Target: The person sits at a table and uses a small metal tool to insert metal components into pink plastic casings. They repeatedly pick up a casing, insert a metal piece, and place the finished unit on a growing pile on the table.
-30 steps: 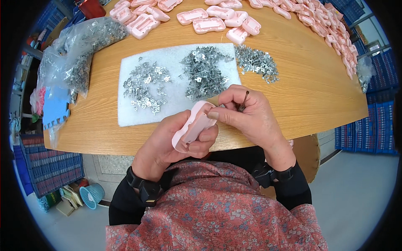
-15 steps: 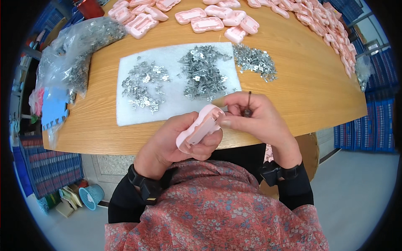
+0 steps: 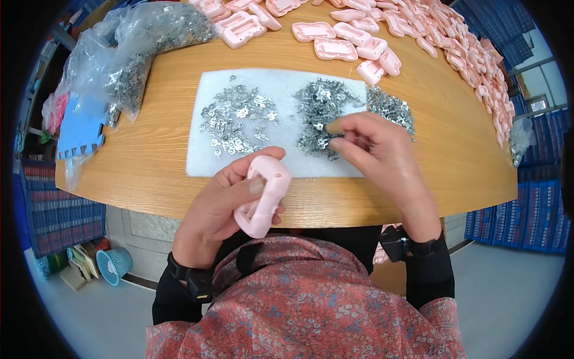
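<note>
My left hand is closed around a pale pink plastic shell, a rounded casing with a waisted outline and a rectangular opening. My left thumb presses at that opening. The shell is tilted above the table's near edge. Over the right-hand heap of small silver metal clips hovers my right hand, thumb and forefinger bent towards each other with a gap between the tips. Its other fingers are curled in around something dark, slightly blurred, which I cannot make out. A white foam sheet lies under the heap.
A looser spread of clips covers the sheet's left side, and more clips lie off its right edge. Plastic bags of metal parts and a blue foam mat sit at left. Many pink shells line the far and right edges.
My right hand has left the shell and moved right, to the dense clip heap. My left hand has turned the shell over, showing its other face. The view has shifted slightly.
</note>
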Motion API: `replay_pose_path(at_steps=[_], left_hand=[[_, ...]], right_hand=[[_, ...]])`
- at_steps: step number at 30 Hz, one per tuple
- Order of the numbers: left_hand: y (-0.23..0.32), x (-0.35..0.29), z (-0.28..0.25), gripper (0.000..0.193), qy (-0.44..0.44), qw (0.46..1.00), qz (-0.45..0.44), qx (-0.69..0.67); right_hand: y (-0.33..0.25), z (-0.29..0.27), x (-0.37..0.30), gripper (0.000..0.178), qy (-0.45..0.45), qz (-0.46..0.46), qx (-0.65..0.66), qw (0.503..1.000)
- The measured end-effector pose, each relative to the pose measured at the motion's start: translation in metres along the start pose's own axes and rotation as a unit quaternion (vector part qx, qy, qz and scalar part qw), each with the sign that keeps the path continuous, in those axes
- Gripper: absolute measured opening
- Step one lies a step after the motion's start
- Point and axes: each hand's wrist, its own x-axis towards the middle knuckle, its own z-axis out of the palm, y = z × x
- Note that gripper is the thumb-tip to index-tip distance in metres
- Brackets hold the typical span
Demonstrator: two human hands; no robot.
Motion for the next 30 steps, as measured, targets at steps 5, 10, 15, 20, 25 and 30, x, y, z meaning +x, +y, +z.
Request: replay_pose_path(at_steps=[5, 10, 15, 20, 25, 30], left_hand=[[-0.003, -0.011, -0.013, 0.051, 0.012, 0.991, 0.077, -0.106], [0.007, -0.016, -0.002, 0.048, 0.041, 0.995, 0.037, -0.084], [0.011, -0.013, -0.001, 0.058, 0.048, 0.996, 0.031, -0.063], [0.012, -0.007, 0.005, 0.068, 0.092, 0.995, 0.026, -0.021], [0.010, 0.008, 0.019, 0.067, 0.135, 0.987, 0.092, 0.002], [-0.005, 0.030, 0.034, 0.072, 0.203, 0.944, 0.223, 0.136]], right_hand=[[-0.005, 0.037, 0.045, 0.015, 0.016, -0.181, -0.223, 0.958], [-0.010, 0.061, 0.069, 0.011, -0.028, -0.168, -0.320, 0.932], [-0.014, 0.056, 0.072, 0.009, -0.046, -0.179, -0.320, 0.929], [-0.021, 0.038, 0.052, 0.009, -0.095, 0.012, 0.014, 0.995], [-0.018, 0.035, 0.031, 0.011, -0.090, 0.118, 0.243, 0.959], [-0.017, 0.045, 0.015, 0.011, -0.051, 0.089, 0.321, 0.942]])
